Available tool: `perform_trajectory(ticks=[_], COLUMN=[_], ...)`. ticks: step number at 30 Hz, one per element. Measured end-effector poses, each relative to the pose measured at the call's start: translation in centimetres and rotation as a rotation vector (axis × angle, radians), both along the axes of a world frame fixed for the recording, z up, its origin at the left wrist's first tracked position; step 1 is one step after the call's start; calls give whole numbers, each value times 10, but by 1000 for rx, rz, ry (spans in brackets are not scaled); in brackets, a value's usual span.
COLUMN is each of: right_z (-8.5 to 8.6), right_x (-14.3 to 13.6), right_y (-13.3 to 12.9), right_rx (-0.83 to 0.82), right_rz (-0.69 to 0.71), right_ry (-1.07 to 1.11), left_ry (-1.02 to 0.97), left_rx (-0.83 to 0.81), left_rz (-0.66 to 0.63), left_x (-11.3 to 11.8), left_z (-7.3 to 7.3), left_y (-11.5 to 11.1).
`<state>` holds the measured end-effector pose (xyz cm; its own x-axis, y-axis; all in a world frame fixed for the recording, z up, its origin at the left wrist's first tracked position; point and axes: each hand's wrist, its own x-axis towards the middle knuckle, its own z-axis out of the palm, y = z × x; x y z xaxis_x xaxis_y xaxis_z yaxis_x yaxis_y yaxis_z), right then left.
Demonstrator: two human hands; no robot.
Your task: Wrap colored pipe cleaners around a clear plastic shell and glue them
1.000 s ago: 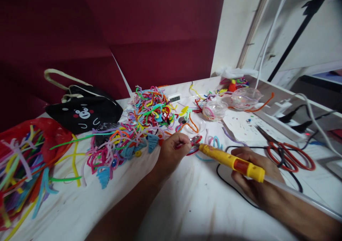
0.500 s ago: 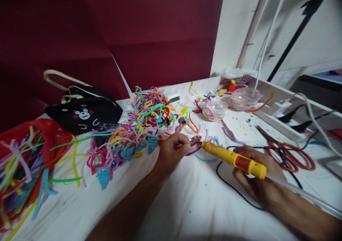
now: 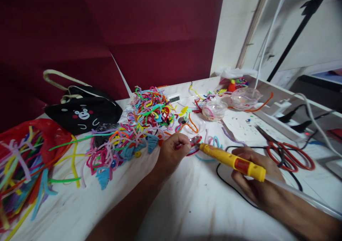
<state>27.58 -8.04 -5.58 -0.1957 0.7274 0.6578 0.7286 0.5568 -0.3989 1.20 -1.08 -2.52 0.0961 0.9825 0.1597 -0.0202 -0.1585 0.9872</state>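
My right hand is wrapped round a yellow stick-shaped hot glue gun, a long clear glue stick trailing from its back end. The nozzle points left and comes up close to a small red and shiny piece, which looks like pipe cleaner with something clear on it. Thumb and forefinger of my left hand pinch this piece; its held end is hidden by the fingers. Just behind lie red and light blue pipe cleaners on the white table.
A heap of colourful pipe cleaners lies back left, beside a black bag and a red plastic bag. Clear bowls stand behind. To the right are orange-handled scissors, a black cable and a power strip.
The glue gun and my right hand have shifted very slightly left and down. My left hand keeps its pinch in nearly the same place.
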Motion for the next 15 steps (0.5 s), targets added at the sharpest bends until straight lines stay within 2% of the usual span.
perform_trajectory(ticks=[6, 11, 15], right_z=[2, -5, -7], right_x=[-1, 3, 2], right_y=[1, -1, 0], right_rx=[-2, -30, 11], right_rz=[45, 0, -22], right_ry=[22, 0, -18], left_ry=[4, 12, 3], left_rx=[-5, -14, 0], left_rz=[-5, -5, -11], left_x=[0, -1, -1], left_z=[1, 2, 1], left_y=[0, -1, -1])
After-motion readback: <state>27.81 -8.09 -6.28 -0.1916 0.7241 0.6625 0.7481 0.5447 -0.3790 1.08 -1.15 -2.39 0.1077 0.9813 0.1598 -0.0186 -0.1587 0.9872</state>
